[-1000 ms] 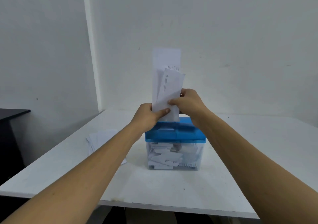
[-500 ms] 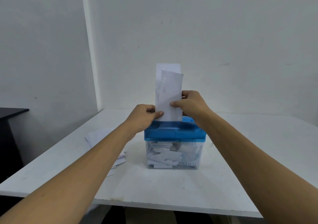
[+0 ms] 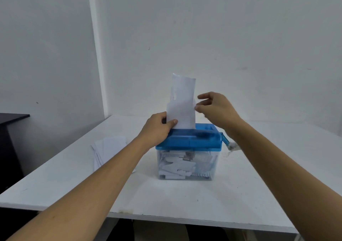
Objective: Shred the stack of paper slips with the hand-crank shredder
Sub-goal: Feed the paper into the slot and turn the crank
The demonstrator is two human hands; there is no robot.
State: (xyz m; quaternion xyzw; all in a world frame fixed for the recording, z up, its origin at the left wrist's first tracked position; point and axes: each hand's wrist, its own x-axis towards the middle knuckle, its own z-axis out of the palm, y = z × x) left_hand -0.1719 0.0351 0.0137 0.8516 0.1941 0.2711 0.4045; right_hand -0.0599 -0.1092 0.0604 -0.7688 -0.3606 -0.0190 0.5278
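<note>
Blue plastic on top, clear plastic below: the hand-crank shredder (image 3: 188, 141) at mid-table (image 3: 185, 202). Upright in its slot, a couple of white paper slips (image 3: 182, 102), lower ends already inside the lid. Pinched near the bottom left corner by the left hand (image 3: 157, 128), thumb in front, fingers curled behind. Just right of the paper, the right hand (image 3: 216, 107), fingers spread and loosely bent, gripping nothing; fingertips at the slips' right edge, touching or barely off, cannot tell which. Lower and further right, on the shredder's right end, the blue crank (image 3: 226, 140), with no hand on it.

Inside the clear bin (image 3: 212, 166), a heap of white cut pieces (image 3: 177, 166) reaching well over halfway up the walls, which suggests a good deal shredded already. On the table to the left, partly hidden behind the left forearm, the stack of slips (image 3: 109, 148), several sheets fanned out, number impossible to tell. By that reckoning: well under way, not nearly finished. Left to do for this batch: turning the crank. After that, the same for the waiting pile.
</note>
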